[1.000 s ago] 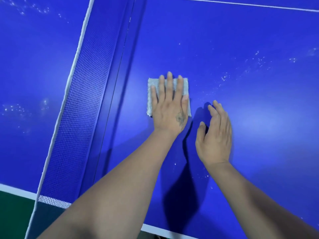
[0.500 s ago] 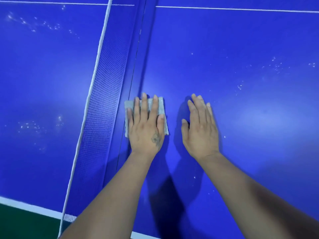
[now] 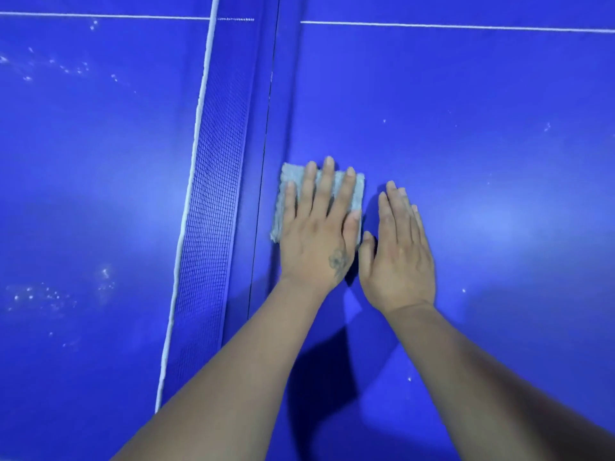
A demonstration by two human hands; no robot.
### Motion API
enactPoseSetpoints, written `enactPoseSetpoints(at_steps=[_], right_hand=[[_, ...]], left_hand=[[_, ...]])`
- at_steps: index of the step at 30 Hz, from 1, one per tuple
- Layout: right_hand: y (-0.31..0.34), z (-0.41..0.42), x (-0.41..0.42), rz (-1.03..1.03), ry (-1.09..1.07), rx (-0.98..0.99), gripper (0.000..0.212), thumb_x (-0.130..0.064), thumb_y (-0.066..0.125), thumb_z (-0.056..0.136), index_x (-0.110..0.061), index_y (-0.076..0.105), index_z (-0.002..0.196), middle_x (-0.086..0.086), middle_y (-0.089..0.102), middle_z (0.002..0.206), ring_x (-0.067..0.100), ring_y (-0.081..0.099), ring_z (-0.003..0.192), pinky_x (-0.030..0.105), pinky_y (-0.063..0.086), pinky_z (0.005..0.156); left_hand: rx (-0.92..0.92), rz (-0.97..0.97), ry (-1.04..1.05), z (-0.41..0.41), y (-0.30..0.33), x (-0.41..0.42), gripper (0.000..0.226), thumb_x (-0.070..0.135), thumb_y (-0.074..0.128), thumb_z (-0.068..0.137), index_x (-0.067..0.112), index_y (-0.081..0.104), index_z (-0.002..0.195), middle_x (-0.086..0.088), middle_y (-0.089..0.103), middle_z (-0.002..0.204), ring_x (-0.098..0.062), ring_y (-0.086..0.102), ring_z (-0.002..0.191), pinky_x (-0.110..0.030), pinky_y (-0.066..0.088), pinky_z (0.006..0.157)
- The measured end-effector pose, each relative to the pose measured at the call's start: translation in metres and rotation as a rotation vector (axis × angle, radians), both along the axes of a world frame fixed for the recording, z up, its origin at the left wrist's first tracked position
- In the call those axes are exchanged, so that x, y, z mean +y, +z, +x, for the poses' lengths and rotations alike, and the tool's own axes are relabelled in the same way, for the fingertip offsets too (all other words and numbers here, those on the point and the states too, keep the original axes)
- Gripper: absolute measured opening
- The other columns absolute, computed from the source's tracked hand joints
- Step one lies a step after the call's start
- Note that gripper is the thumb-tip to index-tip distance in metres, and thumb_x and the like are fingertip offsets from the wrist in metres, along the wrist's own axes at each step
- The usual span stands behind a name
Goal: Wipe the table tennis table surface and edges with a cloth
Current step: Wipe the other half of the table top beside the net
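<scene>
A blue table tennis table (image 3: 466, 144) fills the head view. A folded grey cloth (image 3: 289, 181) lies flat on the near half, just right of the net's foot. My left hand (image 3: 316, 234) presses down on the cloth with straight, spread fingers and covers most of it. My right hand (image 3: 397, 251) rests flat on the bare table beside it, fingers straight and together, its thumb close to my left hand.
The net (image 3: 213, 201) with its white top band (image 3: 196, 134) runs from bottom left to the top, left of the cloth. A thin white centre line (image 3: 466, 27) crosses the far part. White specks (image 3: 40, 294) dot the surface beyond the net.
The cloth under my left hand slid first towards the net, then a little away from it and further up the table. My right hand closed in beside the left.
</scene>
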State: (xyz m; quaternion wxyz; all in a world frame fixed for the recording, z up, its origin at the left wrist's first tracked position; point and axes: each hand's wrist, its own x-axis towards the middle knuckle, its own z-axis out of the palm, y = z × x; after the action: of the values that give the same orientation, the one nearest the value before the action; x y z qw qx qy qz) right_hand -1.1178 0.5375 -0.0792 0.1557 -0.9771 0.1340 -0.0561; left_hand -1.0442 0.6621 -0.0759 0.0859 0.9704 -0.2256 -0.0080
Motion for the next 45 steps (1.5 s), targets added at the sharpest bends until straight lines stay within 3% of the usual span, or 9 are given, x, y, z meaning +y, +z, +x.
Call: enactPoseSetpoints(at_steps=[3,9,16,19,25,31,38,42,45], right_hand=[[0.0,-0.001,0.0,0.001,-0.02,-0.001,0.063,-0.017,0.047,0.103,0.003,0.034,0.161,0.014,0.027,0.173,0.027,0.021,0.162,0.047,0.022,0.131],[0.002,0.001,-0.002,0.018,-0.025,0.008,0.063,-0.019,0.046,0.102,0.002,0.035,0.161,0.01,0.029,0.172,0.025,0.022,0.162,0.049,0.026,0.129],[0.003,0.001,-0.003,0.016,-0.018,0.01,0.06,-0.018,0.048,0.102,0.003,0.04,0.158,0.011,0.03,0.172,0.026,0.025,0.161,0.049,0.029,0.128],[0.002,0.002,-0.003,0.022,-0.015,0.014,0.061,-0.016,0.048,0.1,0.003,0.041,0.158,0.011,0.03,0.172,0.026,0.025,0.161,0.049,0.03,0.127],[0.002,0.002,-0.004,0.047,-0.01,0.004,0.058,-0.015,0.049,0.1,0.004,0.045,0.155,0.013,0.035,0.169,0.028,0.03,0.159,0.051,0.032,0.126],[0.005,0.003,-0.002,0.044,-0.013,0.038,0.06,-0.018,0.053,0.1,0.004,0.045,0.155,0.011,0.033,0.17,0.026,0.027,0.16,0.049,0.031,0.127],[0.003,0.003,-0.003,0.1,-0.015,0.026,0.059,-0.018,0.05,0.101,0.002,0.044,0.156,0.009,0.032,0.171,0.025,0.025,0.161,0.049,0.029,0.128],[0.003,0.003,-0.004,0.133,-0.01,0.0,0.06,-0.019,0.048,0.1,0.003,0.046,0.155,0.012,0.034,0.169,0.028,0.027,0.16,0.05,0.029,0.128],[0.003,0.003,-0.004,0.133,-0.01,0.009,0.06,-0.019,0.048,0.099,0.003,0.045,0.155,0.011,0.034,0.17,0.027,0.027,0.16,0.049,0.028,0.129]], left_hand=[[0.021,-0.009,-0.005,-0.005,0.003,0.018,0.058,0.043,0.03,0.116,0.025,0.026,0.171,-0.006,0.015,0.179,-0.028,0.007,0.167,-0.055,0.01,0.133],[0.033,0.006,0.189,0.048,0.001,0.025,0.059,0.045,0.023,0.116,0.029,0.017,0.172,-0.003,0.006,0.181,-0.026,0.0,0.167,-0.055,0.003,0.134],[0.002,-0.034,0.25,0.153,-0.002,-0.043,0.063,0.046,0.018,0.113,0.026,0.019,0.172,-0.008,0.011,0.18,-0.032,0.003,0.167,-0.057,0.002,0.133],[-0.015,-0.063,0.218,0.16,-0.003,-0.081,0.063,0.046,0.019,0.112,0.025,0.022,0.171,-0.009,0.014,0.179,-0.033,0.007,0.166,-0.057,0.002,0.133],[-0.028,-0.085,-0.068,0.12,-0.01,-0.099,0.059,0.044,0.023,0.115,0.025,0.027,0.17,-0.006,0.018,0.179,-0.03,0.01,0.166,-0.055,0.007,0.133],[-0.049,-0.067,0.083,0.112,-0.008,-0.049,0.059,0.045,0.033,0.114,0.027,0.029,0.17,-0.006,0.021,0.178,-0.03,0.015,0.166,-0.054,0.007,0.134],[-0.004,-0.055,0.258,0.199,-0.002,-0.072,0.062,0.047,0.023,0.112,0.029,0.023,0.171,-0.006,0.013,0.18,-0.03,0.007,0.167,-0.056,0.001,0.133],[0.047,-0.075,0.245,0.225,0.001,-0.113,0.064,0.047,0.024,0.111,0.028,0.02,0.172,-0.006,0.007,0.181,-0.031,0.0,0.167,-0.057,-0.003,0.132],[0.074,-0.109,0.109,0.214,0.001,-0.128,0.064,0.049,0.028,0.111,0.027,0.023,0.171,-0.007,0.009,0.18,-0.031,0.0,0.167,-0.058,-0.001,0.132]])
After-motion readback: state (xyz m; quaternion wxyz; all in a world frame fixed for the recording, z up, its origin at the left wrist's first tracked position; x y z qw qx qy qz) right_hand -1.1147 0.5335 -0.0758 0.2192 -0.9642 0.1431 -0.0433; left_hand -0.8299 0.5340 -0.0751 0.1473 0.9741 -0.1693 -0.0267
